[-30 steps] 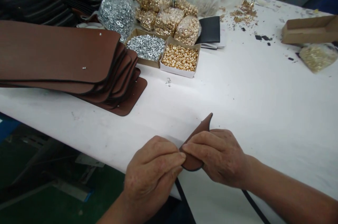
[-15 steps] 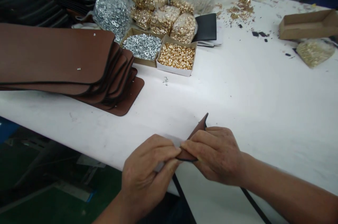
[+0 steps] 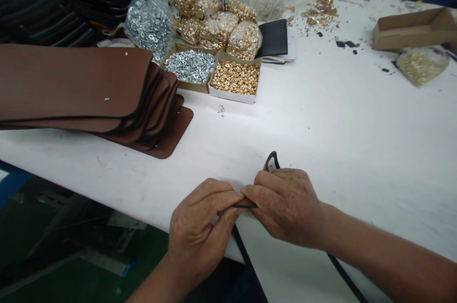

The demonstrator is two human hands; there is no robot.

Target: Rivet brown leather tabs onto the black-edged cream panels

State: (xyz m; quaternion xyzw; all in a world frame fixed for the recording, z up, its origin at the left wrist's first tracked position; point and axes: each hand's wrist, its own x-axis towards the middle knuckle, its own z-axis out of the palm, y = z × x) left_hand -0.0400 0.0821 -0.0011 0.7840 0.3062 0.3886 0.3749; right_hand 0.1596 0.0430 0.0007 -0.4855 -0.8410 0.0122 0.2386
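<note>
Both hands pinch a brown leather piece with dark edges over the near side of the table. My left hand is closed on its near edge, thumb below and fingers above. My right hand grips it just to the right, the fingertips of both hands almost touching. Past the right knuckles, a curled dark-edged end of the piece sticks up. Below the hands hangs a pale panel with black edges; whether it is the underside of the same piece, I cannot tell. My fingers cover much of the leather.
Brown leather panels lie stacked at the left. Behind stand a box of silver rings and a box of gold fasteners, with filled plastic bags beyond. A cardboard tray and a small bag lie far right.
The leather's far end has gone from a flat point to an upright curl. Its near edge has turned edge-on between the fingers. The hands have shifted slightly, and the view has moved a little.
</note>
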